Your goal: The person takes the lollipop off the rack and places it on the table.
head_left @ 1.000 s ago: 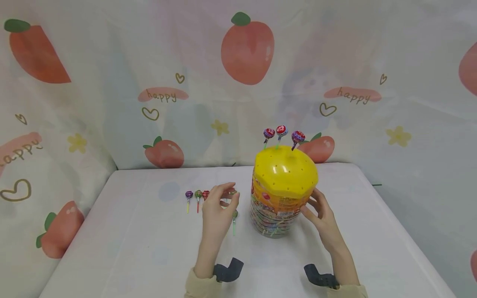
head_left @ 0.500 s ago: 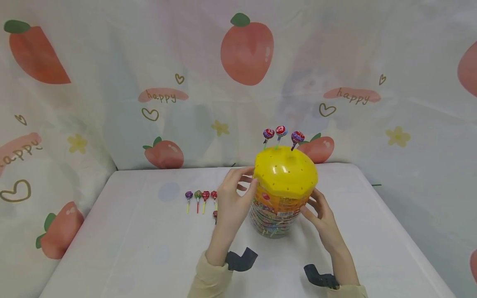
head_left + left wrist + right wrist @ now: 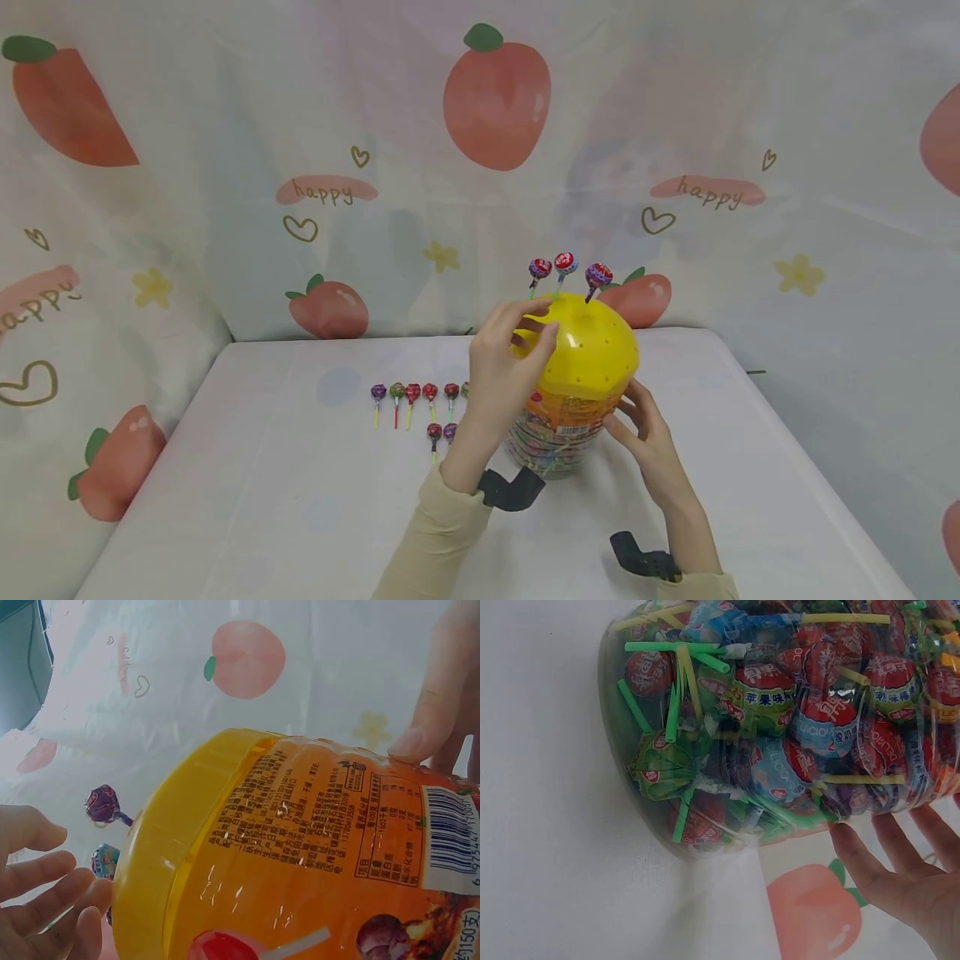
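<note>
A large clear jar (image 3: 780,712) packed with wrapped lollipops stands on the table, with an orange label (image 3: 255,847) and a yellow domed lid (image 3: 592,358) full of small holes. Three lollipops (image 3: 566,264) stick up from the lid's far part. My left hand (image 3: 504,358) is raised in front of the lid's left side, thumb and fingers bent and parted. Nothing shows between them in the left wrist view, where the hand (image 3: 45,892) is beside the upright lollipops. My right hand (image 3: 651,446) rests its spread fingertips against the jar's right side, the palm held off it.
On the white table (image 3: 285,500), left of the jar, lies a row of lollipops (image 3: 412,393); a second row (image 3: 434,432) in front is partly hidden by my left forearm. A strawberry-print cloth (image 3: 495,233) hangs behind.
My left hand has moved right and up from the lollipops on the table to the lid, uncovering part of the rows. My right hand and the jar have stayed in place.
</note>
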A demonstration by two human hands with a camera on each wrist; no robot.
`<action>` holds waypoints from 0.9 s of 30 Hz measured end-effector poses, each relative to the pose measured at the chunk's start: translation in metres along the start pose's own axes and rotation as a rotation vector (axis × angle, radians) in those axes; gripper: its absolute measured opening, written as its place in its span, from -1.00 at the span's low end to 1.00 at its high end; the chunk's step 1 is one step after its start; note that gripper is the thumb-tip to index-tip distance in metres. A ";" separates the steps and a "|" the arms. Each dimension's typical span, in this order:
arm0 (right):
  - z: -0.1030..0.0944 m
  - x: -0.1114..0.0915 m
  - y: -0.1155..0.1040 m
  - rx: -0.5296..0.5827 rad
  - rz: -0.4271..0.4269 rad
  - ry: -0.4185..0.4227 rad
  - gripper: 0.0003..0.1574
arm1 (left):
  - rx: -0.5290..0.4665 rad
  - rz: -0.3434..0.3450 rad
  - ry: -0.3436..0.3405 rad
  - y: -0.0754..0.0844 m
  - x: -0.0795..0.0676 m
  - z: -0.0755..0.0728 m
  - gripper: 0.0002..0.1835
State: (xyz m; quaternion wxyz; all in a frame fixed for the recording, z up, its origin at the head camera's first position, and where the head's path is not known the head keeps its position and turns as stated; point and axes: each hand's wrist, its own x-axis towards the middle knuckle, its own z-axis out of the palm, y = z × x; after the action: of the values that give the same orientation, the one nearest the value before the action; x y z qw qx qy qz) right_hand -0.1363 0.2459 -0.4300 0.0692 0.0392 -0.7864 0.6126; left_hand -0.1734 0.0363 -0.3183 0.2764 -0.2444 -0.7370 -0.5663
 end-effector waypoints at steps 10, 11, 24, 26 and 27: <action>-0.001 -0.001 0.000 -0.005 0.003 0.002 -0.16 | -0.086 0.064 -0.013 -0.001 0.025 0.020 -0.68; -0.001 -0.001 0.000 -0.003 0.004 0.002 -0.17 | -0.082 0.071 -0.016 0.000 0.027 0.022 -0.67; 0.000 -0.001 0.000 0.020 0.022 -0.010 -0.15 | 0.034 0.088 -0.024 0.009 0.037 0.037 -0.64; 0.000 -0.001 -0.001 0.022 0.024 -0.010 -0.14 | 0.041 0.089 -0.020 0.009 0.038 0.038 -0.65; 0.000 -0.001 -0.001 0.021 0.025 -0.010 -0.14 | 0.044 0.091 -0.018 0.009 0.038 0.038 -0.65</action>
State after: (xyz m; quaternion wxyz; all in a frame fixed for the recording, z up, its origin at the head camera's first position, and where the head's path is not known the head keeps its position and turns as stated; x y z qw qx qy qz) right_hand -0.1350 0.2457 -0.4291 0.0572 0.0329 -0.7807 0.6215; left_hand -0.2000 0.0776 -0.2937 0.3008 -0.2766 -0.7398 -0.5345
